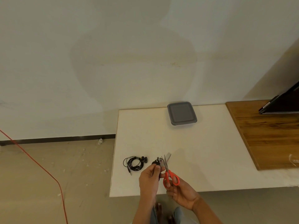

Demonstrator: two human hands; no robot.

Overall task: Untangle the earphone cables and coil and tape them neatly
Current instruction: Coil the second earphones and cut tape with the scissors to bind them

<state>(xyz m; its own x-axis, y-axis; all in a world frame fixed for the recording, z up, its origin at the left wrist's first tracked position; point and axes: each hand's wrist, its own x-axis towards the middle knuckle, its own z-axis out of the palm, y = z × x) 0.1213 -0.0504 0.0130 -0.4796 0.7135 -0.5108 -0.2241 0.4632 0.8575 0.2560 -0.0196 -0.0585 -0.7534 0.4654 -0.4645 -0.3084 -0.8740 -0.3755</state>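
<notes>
A coiled black earphone cable [133, 163] lies on the white table [202, 151] near its left edge, with its earbuds at the top right and its plug pointing toward me. My left hand [149, 177] grips a second black earphone bundle [156, 162] just above the table. A strip of clear tape [168, 155] sticks up from that bundle. My right hand [179, 189] holds red-handled scissors [169, 173], whose blades are spread around the tape.
A grey-lidded square container [182, 113] sits at the table's far edge by the wall. A wooden surface [267, 135] adjoins on the right, with a dark screen [281, 102] and clear plastic [293, 160] on it. An orange cable [40, 165] crosses the floor at left.
</notes>
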